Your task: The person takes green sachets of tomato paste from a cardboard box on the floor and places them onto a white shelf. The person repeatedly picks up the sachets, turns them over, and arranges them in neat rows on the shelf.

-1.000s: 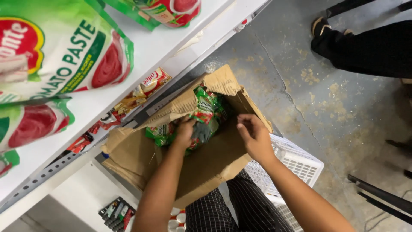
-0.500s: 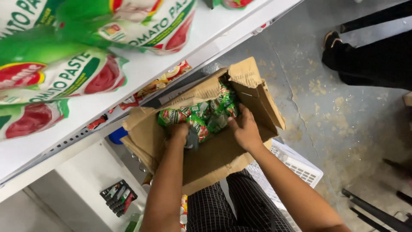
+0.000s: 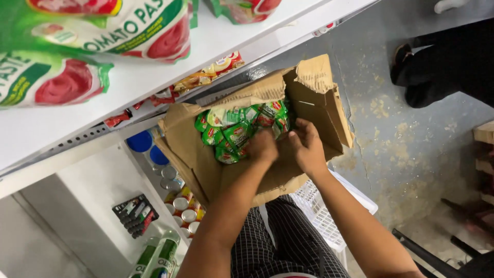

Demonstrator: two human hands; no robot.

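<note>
Both my hands are in the open cardboard box (image 3: 206, 154) w/ green sachets (image 3: 234, 128). Left hand (image 3: 263, 146) has fingers curled into the pile; right hand (image 3: 307, 146) has fingers bent on sachets beside it. White shelf (image 3: 226, 41) above.

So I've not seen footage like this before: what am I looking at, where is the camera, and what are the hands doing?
The one picture comes from a camera worn on a person's head, looking down past their own arms. There is no machine here, only two bare hands. Both reach into an open cardboard box that sits in front of the person. The left hand and the right hand are down among small green and red sachets in the box; what each grips is hard to tell. At upper left is a white shelf with large green and red pouches. Lower shelves hold cans. A white plastic basket sits below the box, and another person's dark trouser leg shows at upper right.
</note>
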